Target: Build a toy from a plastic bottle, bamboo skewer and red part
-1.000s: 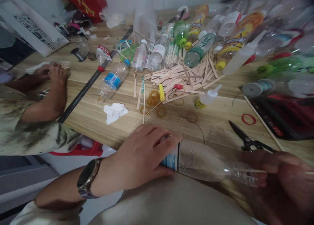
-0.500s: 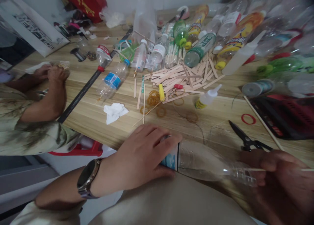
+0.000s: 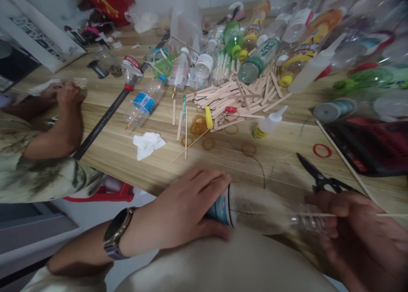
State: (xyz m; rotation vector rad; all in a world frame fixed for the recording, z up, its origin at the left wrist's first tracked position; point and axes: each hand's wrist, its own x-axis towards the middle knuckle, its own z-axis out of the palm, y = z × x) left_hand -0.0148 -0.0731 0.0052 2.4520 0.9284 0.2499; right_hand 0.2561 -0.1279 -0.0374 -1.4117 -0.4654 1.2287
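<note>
My left hand (image 3: 194, 207), with a watch on its wrist, is wrapped round the blue-labelled end of a clear plastic bottle (image 3: 261, 207) lying sideways at the table's front edge. A dark line runs along the bottle. At its neck, on the right, my right hand (image 3: 360, 228) pinches a thin wooden stick (image 3: 390, 215) whose end points into the bottle mouth. Just behind my right hand lie black scissors (image 3: 318, 175). The bottle's middle is blurred.
Wooden sticks (image 3: 226, 98) are heaped mid-table, with rubber bands (image 3: 198, 125), a small glue bottle (image 3: 269, 122) and several plastic bottles around. A red ring (image 3: 321, 150) lies at right. Another person's hands (image 3: 68, 93) work at the left beside a dark bar (image 3: 105, 122).
The view has shifted slightly. My left hand shows more of the blue label, and my right hand with the stick sits a little further left and higher at the bottle neck.
</note>
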